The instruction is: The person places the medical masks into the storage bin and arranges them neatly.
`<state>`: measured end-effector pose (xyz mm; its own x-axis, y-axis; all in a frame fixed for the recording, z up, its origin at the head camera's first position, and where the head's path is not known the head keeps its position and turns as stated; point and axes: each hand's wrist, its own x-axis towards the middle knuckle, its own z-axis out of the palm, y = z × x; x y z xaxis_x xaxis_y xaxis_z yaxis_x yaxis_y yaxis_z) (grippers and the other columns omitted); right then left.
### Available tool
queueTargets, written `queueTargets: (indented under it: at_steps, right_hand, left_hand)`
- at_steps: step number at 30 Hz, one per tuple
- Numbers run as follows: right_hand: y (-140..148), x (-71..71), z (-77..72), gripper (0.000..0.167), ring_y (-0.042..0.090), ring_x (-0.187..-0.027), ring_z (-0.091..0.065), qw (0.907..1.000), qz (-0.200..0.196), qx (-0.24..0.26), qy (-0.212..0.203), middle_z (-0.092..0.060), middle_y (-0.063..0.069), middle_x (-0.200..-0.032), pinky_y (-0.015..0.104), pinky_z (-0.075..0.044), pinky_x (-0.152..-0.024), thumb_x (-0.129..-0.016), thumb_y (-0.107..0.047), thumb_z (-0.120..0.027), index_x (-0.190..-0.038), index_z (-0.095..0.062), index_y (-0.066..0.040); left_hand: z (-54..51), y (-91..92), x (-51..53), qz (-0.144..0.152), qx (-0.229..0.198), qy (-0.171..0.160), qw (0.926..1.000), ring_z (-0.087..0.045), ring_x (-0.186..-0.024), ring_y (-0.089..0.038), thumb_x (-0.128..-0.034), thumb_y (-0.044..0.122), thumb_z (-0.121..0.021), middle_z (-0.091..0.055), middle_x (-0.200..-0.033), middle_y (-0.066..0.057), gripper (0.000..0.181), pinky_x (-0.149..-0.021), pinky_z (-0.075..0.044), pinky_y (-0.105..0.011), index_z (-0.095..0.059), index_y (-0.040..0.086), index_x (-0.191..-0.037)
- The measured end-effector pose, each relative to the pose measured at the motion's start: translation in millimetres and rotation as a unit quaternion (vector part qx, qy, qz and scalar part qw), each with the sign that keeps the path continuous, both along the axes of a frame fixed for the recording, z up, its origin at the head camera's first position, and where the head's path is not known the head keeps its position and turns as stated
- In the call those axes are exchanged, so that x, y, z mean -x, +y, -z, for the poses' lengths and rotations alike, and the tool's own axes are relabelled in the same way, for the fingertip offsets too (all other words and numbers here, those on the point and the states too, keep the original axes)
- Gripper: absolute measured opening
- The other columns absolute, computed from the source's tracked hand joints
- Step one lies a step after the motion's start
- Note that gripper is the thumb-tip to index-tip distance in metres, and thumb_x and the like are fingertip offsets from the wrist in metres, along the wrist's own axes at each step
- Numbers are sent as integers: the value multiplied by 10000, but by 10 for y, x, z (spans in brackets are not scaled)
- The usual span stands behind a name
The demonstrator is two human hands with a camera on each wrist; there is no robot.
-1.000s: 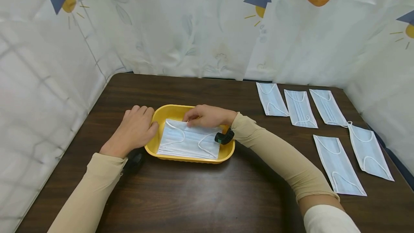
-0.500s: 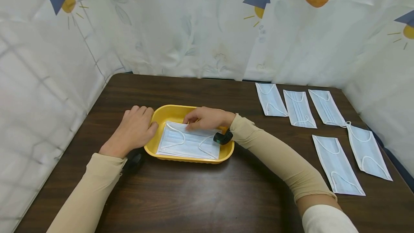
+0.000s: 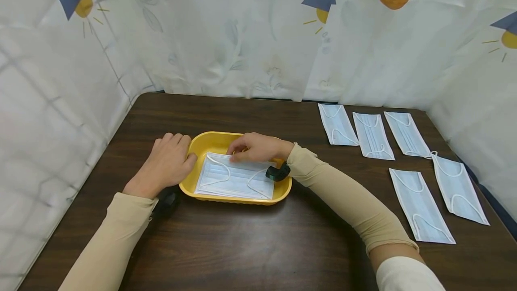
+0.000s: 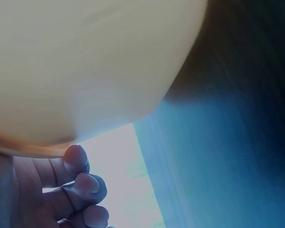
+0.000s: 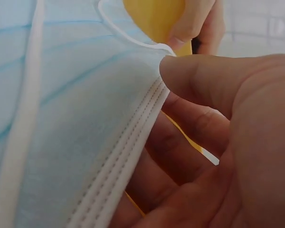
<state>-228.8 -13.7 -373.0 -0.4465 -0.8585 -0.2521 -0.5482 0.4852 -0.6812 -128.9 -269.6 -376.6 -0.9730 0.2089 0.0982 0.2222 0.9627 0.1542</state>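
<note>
In the head view a yellow tray [image 3: 187,188] lies on the dark wooden table, holding a stack of pale blue face masks [image 3: 220,183] with white ear loops. My left hand [image 3: 165,165] grips the tray's left rim; the left wrist view shows curled fingers [image 4: 88,185] against the tray's wall [image 4: 85,71]. My right hand [image 3: 260,146] reaches over the far rim and pinches the far edge of the stack. Up close in the right wrist view, the thumb [image 5: 199,78] lies on the top mask's stitched edge [image 5: 128,147], with the other fingers beneath. How many masks it pinches cannot be told.
Single masks lie spread over the table's right side, among them a near mask [image 3: 422,205], a far-right mask [image 3: 460,187] and a back mask [image 3: 338,125]. A white printed curtain [image 3: 242,35] hangs behind the table [image 3: 250,246] and on both sides.
Over the past second the right hand has shifted very slightly at the stack's far edge. The stack's layers look more evenly lined up at the near edge. The left hand has stayed in place.
</note>
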Motion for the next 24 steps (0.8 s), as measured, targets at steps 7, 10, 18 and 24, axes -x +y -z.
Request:
queueTargets:
  at_steps: [7, 10, 18, 24]
  right_hand:
    - [-11, -51, -36, 301, 121, -1014, -653, 9993, 84, 114, 342, -752, -18, -1167, 244, -532, -950, -1017, -266, -641, -1287, -714, -153]
    - [-13, -60, -47, 296, 121, -983, -651, 9986, 131, 224, 452, -753, -20, -1154, 223, -531, -908, -1016, -258, -642, -1284, -718, -157]
    - [-11, -75, -82, 277, 102, -942, -662, 9971, 202, 339, 657, -769, -32, -1140, 207, -539, -871, -1015, -250, -645, -1261, -738, -167]
    - [2, -72, -96, 284, 81, -956, -683, 9957, 143, 425, 809, -772, -23, -1165, 199, -549, -889, -1018, -256, -640, -1265, -740, -160]
  left_hand:
    - [-10, -3, 2, -6, 12, -11, 10000, -504, -931, -369, -978, 231, -464, -645, -1006, -209, 376, -808, -414, -496, -590, -78, -1151]
    - [-8, -5, 1, 2, 2, -8, 10000, -504, -927, -368, -978, 230, -465, -644, -995, -203, 369, -805, -414, -494, -591, -76, -1141]
    - [-3, -12, 2, 29, -16, 47, 10000, -503, -926, -365, -977, 228, -469, -641, -990, -197, 360, -811, -415, -496, -590, -72, -1136]
    - [-6, -14, -2, 24, 28, 28, 10000, -506, -939, -370, -979, 232, -469, -647, -1012, -207, 374, -820, -413, -503, -591, -77, -1152]
